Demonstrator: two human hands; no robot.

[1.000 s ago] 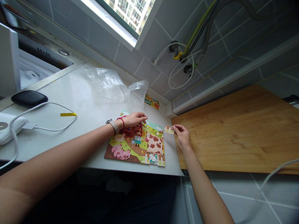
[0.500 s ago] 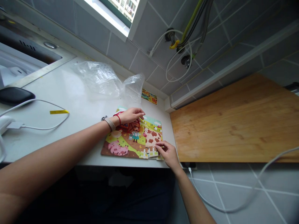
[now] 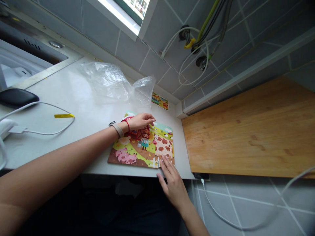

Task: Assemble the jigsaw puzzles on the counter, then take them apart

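A farm-scene jigsaw puzzle [image 3: 145, 154] with a cow, a pig, a farmer and a red barn lies on the white counter by its front edge. My left hand [image 3: 141, 121] rests over its upper part, partly covering the barn. The fingers of that hand reach loosely to the right with nothing seen in them. My right hand [image 3: 172, 180] lies at the lower right corner, fingers stretched out and thumb apart. Its fingertips touch the puzzle below the cow, near the white fence, and hide part of that corner.
Crumpled clear plastic [image 3: 108, 82] lies behind the puzzle, beside a small picture card [image 3: 159, 100] against the wall. A wooden board [image 3: 246, 134] stands to the right. At the left are a black mouse-shaped object [image 3: 18, 98], a white cable [image 3: 49, 133] and a sink edge [image 3: 56, 62].
My right hand has gone from a pinch at the lower right fence piece to lying flat with fingers spread on that corner. My left hand has stayed nearly in place on the puzzle.
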